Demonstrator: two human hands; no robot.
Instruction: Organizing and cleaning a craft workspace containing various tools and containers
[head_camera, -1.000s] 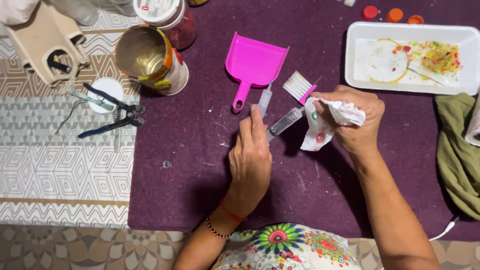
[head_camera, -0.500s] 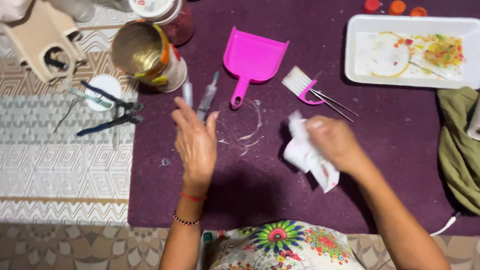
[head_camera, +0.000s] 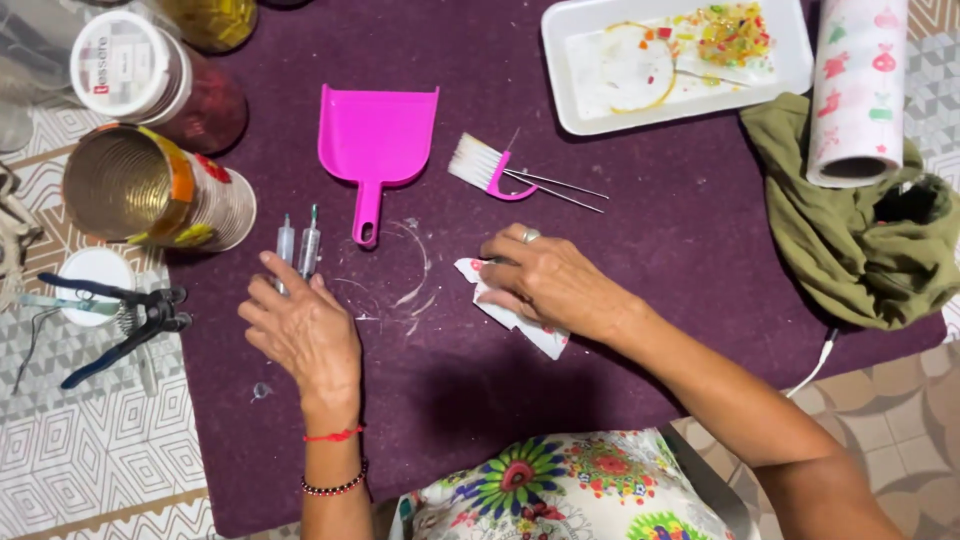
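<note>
Wiping is the step in hand: the right hand (head_camera: 545, 285) presses flat, its grip closed down on a crumpled white paper towel with red print (head_camera: 515, 315), against the purple felt-covered desk (head_camera: 640, 380), just right of chalky ring smears (head_camera: 405, 280). Left hand (head_camera: 300, 325) rests with a narrow, loose grip on two small clear syringes (head_camera: 298, 245) lying side by side beyond its fingertips. Beyond that grip lies a pink plastic dustpan (head_camera: 375, 140); to its left, an open tin can with a yellow-and-orange label (head_camera: 155, 190) and a white-lidded red jar (head_camera: 150, 75).
</note>
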